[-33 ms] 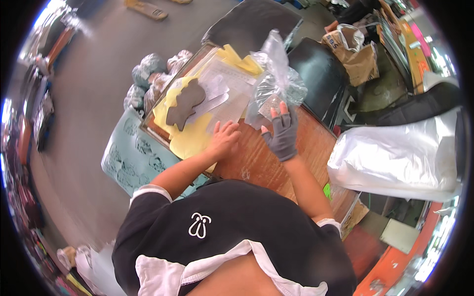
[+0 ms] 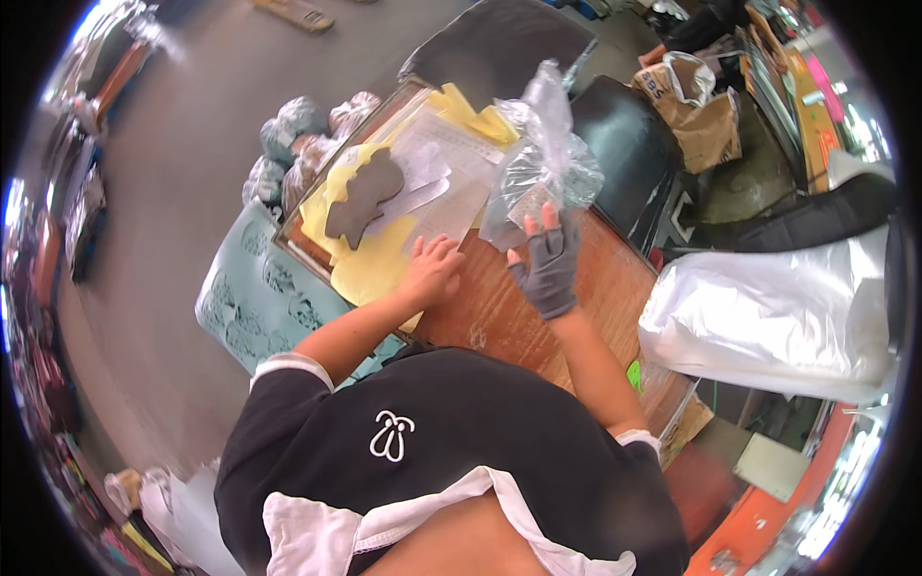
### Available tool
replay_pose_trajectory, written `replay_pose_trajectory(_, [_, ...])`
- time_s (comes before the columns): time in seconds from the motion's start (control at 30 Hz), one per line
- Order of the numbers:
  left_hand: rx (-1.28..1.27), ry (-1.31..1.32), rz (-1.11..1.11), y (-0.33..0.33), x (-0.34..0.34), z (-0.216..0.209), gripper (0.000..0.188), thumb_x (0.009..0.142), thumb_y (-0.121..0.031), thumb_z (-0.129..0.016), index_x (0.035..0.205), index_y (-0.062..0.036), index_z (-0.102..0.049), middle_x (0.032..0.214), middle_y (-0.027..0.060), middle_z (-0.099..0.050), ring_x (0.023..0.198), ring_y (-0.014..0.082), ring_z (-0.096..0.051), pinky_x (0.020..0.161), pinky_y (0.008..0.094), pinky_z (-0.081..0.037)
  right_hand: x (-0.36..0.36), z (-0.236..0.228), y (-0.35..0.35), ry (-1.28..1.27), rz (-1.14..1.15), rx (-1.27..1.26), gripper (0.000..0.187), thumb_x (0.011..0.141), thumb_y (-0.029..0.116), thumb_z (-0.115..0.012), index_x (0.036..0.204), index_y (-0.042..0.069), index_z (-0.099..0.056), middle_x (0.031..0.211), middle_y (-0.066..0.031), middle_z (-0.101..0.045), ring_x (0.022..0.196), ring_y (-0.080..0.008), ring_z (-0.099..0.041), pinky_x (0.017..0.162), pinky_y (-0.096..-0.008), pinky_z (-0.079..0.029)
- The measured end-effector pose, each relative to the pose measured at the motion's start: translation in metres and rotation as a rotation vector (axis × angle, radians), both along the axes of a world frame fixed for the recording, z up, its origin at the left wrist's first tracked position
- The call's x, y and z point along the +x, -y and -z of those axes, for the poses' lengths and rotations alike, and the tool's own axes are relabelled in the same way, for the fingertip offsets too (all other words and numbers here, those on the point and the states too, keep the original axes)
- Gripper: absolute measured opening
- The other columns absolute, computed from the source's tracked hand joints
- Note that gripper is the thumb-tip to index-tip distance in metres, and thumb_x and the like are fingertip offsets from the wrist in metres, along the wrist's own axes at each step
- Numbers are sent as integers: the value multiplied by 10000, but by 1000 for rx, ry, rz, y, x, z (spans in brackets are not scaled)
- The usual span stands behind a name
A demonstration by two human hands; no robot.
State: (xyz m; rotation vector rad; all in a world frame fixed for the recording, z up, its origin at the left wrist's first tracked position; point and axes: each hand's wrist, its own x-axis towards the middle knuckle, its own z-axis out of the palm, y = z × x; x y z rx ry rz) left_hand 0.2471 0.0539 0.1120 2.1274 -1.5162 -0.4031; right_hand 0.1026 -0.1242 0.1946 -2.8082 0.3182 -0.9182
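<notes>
My left hand [image 2: 434,273] is bare and rests at the edge of the yellow sheets [image 2: 370,278], fingers loosely bent, a little apart, holding nothing. My right hand [image 2: 547,269] wears a grey glove that leaves the fingertips bare. Its fingers stretch toward the near side of a clear plastic bag [image 2: 576,182], gathered at the top; whether they press on it I cannot tell. A small speckled piece [image 2: 531,204] shows in or under the bag. Left of it, a dark grey cut-out with a wavy edge [image 2: 370,197] lies over the yellow sheets and white papers [image 2: 451,158].
The worn reddish wooden tabletop [image 2: 509,302] lies under my hands. A pale green sheet with dark patterns [image 2: 252,288] and wrapped bundles [image 2: 293,130] adjoin it on the left. Dark padded surfaces [image 2: 619,134], a brown paper bag [image 2: 706,125] and a silvery wrapped block [image 2: 759,317] stand right.
The whole view has shifted very slightly. Both hands and the things on the table stay nearly where they were.
</notes>
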Motion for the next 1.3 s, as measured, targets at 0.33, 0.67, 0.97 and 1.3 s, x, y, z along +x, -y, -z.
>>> replay_pose_trajectory(0.33, [261, -25, -312, -73, 39, 41, 501, 708, -204, -632, 1186, -92, -533, 1312, 160, -423, 1269, 332, -351, 1034, 478, -285, -21, 1, -38, -164, -54, 234, 409, 723, 112, -655, 1111, 16, -567, 1365, -202, -388, 1198, -406, -398, 981, -470, -352])
replay_pose_trajectory(0.67, [12, 148, -473, -72, 89, 47, 609, 684, -197, -696, 1239, -98, -468, 1326, 149, -400, 1273, 329, -330, 1024, 458, -284, -65, 50, -93, -384, -10, 751, 208, 741, 150, -649, 916, 41, -632, 993, -118, -614, 915, -293, -585, 791, -376, -474])
replay_pose_trajectory(0.97, [181, 210, -579, -75, 101, 47, 702, 704, -241, -700, 1314, -108, -381, 1446, 124, -250, 1354, 338, -203, 1066, 556, -185, -78, 60, -79, -612, 40, 708, 261, 772, 245, -632, 948, 52, -635, 940, -123, -624, 919, -291, -591, 801, -382, -466])
replay_pose_trajectory(1.3, [-442, 124, 120, 21, 7, -20, 552, 754, -218, -651, 1265, -107, -474, 1422, 110, -336, 1351, 309, -258, 1072, 536, -197, -148, 61, -128, -678, 498, 1110, 376, 825, 346, -569, 1064, 60, -618, 1057, -141, -628, 998, -307, -589, 850, -394, -454])
